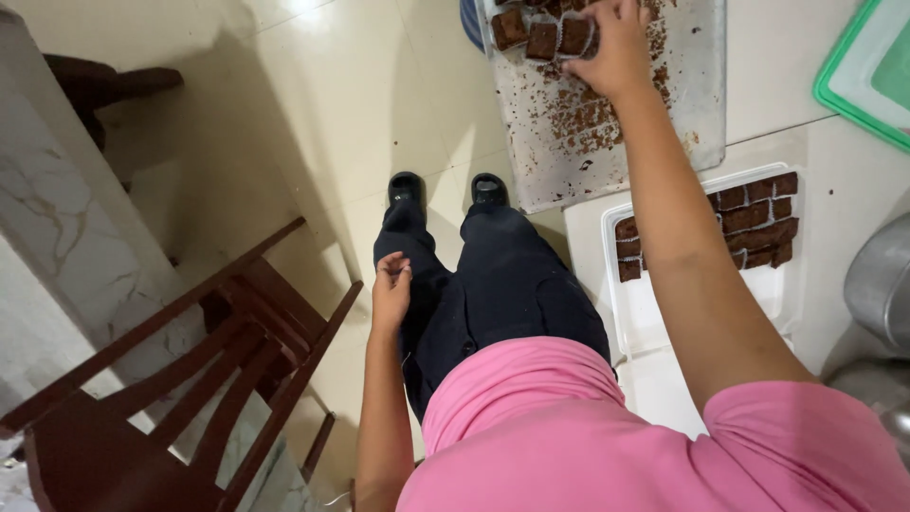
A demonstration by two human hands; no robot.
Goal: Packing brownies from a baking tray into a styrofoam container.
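1. The right hand [618, 43] reaches out to the far end of a metal baking tray [682, 104] and closes its fingers over a brown cake square [575, 35] in a row of the same squares at the tray's far edge; the grip is narrow, fingertips curled down on the piece.
2. The left hand [391, 292] hangs loose beside the thigh, fingers half curled, holding nothing.
3. The cake square looks light, soft and crumbly, judging by the crumbs scattered over the tray. It seems to sit in a thin paper cup, so a gentle pinch low at the sides would probably suit it better than pressure on the top.
4. Nearer the body, a white plastic container [654, 313] holds more brown squares [758, 223] packed tightly along its far side; the near half is bare.
5. Tray and container rest on a white table [815, 142]. A green-rimmed lid [858, 71] lies at the far right, and a metal pot [882, 284] stands at the right edge.
6. The floor is pale glossy tile [313, 104]. A dark wooden chair [190, 379] stands to the left, beside a marble-patterned surface [76, 237].
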